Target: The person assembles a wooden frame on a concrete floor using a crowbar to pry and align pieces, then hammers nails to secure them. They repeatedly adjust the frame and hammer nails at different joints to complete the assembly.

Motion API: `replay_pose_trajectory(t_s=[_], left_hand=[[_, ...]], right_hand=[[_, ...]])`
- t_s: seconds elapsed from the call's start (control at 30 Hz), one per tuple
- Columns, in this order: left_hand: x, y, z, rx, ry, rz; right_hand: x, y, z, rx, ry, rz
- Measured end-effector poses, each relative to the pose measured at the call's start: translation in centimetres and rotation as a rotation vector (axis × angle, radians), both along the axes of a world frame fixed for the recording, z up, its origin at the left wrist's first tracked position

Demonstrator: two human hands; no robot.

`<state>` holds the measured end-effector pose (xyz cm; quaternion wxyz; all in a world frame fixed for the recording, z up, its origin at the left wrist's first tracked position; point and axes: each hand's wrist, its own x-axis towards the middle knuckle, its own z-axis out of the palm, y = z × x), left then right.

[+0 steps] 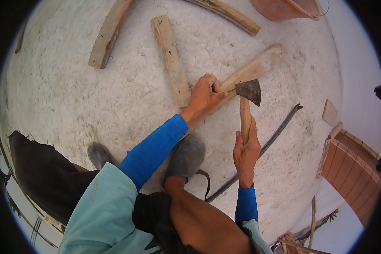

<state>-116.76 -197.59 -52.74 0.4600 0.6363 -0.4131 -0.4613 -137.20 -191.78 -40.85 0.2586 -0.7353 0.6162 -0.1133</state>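
My right hand (247, 154) is wrapped round the wooden handle of a small hatchet (248, 91), whose dark, wedge-shaped head is raised at the top. Beside that head, my left hand (205, 96) pinches a thin dark nail (231, 90) between thumb and fingers. The nail's far end lies close to the hatchet head; I cannot tell whether they touch. Under both is a pale wooden plank (264, 62), slanting from upper right toward my grey shoe (185, 156). My left hand and arm hide part of its near end.
Another wooden piece (170, 59) lies left of the plank, with a thicker beam (110, 36) and a long batten (228, 16) farther off. A dark metal pry bar (279, 130) stretches along the right. An orange bucket (285, 9) stands far right, brown tiled steps (347, 163) nearer.
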Motion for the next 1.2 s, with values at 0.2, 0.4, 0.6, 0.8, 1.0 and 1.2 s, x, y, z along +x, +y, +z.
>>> replay_pose_trajectory(t_s=[0.2,0.4,0.6,0.8,1.0,1.2], left_hand=[[0.0,0.0,0.3,0.070,-0.019,0.010],[0.2,-0.5,0.5,0.048,-0.023,0.023],[0.0,0.0,0.3,0.071,-0.058,-0.008],[-0.2,0.3,0.1,0.035,-0.002,0.007],[-0.1,-0.1,0.0,0.004,-0.043,0.020],[-0.1,-0.3,0.1,0.011,-0.029,0.021]], right_hand=[[0.1,-0.2,0.9,-0.207,-0.151,-0.030],[-0.5,-0.8,1.0,-0.011,-0.058,-0.033],[-0.6,-0.7,0.0,-0.172,-0.083,-0.025],[-0.9,-1.1,0.3,-0.042,-0.066,-0.043],[-0.4,-1.2,0.5,-0.008,0.025,0.053],[-0.9,-0.4,-0.3,-0.218,-0.134,0.035]])
